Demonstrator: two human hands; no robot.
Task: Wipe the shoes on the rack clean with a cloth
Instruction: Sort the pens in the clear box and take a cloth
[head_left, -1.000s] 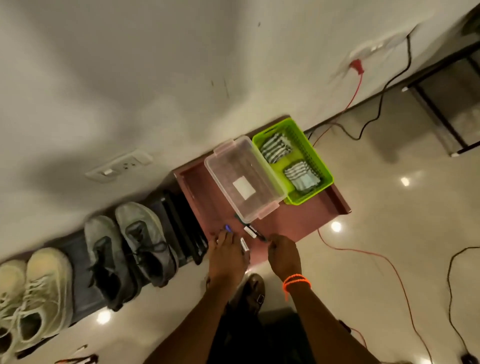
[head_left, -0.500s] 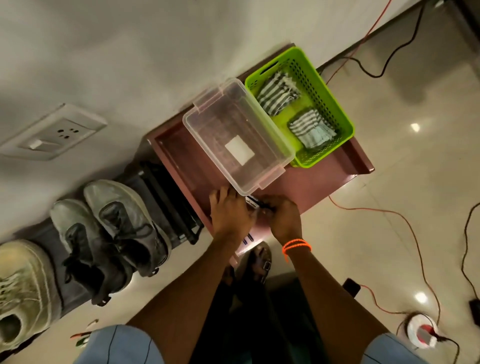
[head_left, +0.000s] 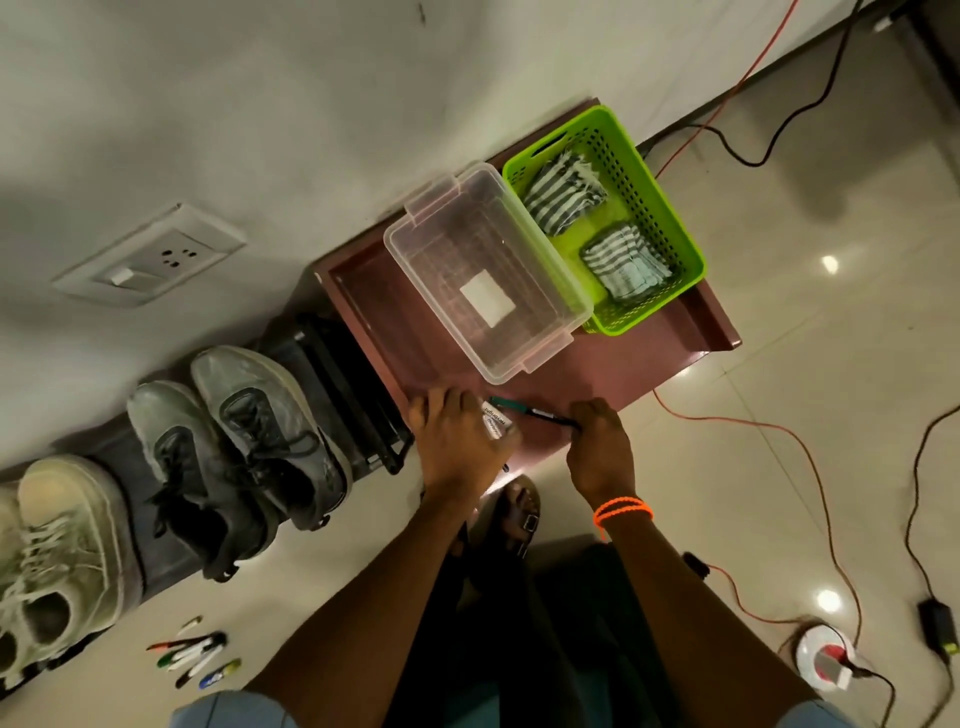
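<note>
The grey shoes (head_left: 249, 447) stand side by side on the dark rack (head_left: 358, 395) at left, against the wall. A pale shoe (head_left: 67, 545) sits further left on the same rack, cut by the frame edge. Two folded striped cloths (head_left: 563, 195) (head_left: 623, 262) lie in the green basket (head_left: 670, 223) at far right, on the maroon table (head_left: 654, 358). A clear tub (head_left: 488, 270) stands on the table, touching the basket's left side.

At the table's near edge, the left hand (head_left: 457, 447) is curled around a white marker (head_left: 496, 420). The right hand (head_left: 600, 447) pinches the end of a black-and-green pen (head_left: 530, 412); the pen lies along the table between the two hands. An orange band (head_left: 623, 512) circles the right wrist.

On the floor near the rack lies a cluster of markers (head_left: 200, 657). A sandalled foot (head_left: 519, 512) shows below the hands. Orange and black cables (head_left: 810, 467) run across the floor at right. A wall socket (head_left: 150, 254) is mounted above the shoes.
</note>
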